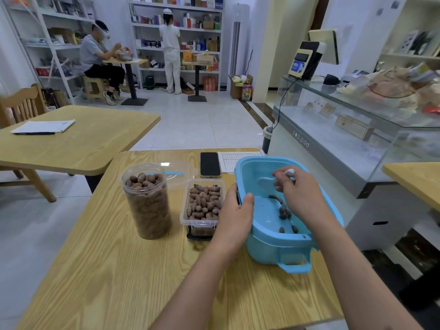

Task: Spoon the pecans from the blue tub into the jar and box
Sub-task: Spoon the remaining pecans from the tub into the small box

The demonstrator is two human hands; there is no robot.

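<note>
Left hand (pixel 234 211) clamps the left rim of the blue tub (pixel 266 244), thumb hooked inside, fingers over the wall, tilting it up off the table (pixel 119 270). Right hand (pixel 295 191) is inside the tub, fingers pinching the white handle of a spoon (pixel 273 181) whose pale bowl shows against the far wall. Only a thin scatter of pecans (pixel 284 211) is left on the tub floor, strung towards the near edge. Just left of the tub sits the clear box (pixel 202 206), heaped nearly level; further left the jar (pixel 147 201) stands upright, full close to its mouth. A phone (pixel 209 164) lies beyond the box.

Those last nuts look hard, smooth and light, so I'd expect them to skid ahead of the spoon on slick plastic; trapping them in the low corner looks best. The near-empty tub should be light, and the rim offers a sound hold.
</note>
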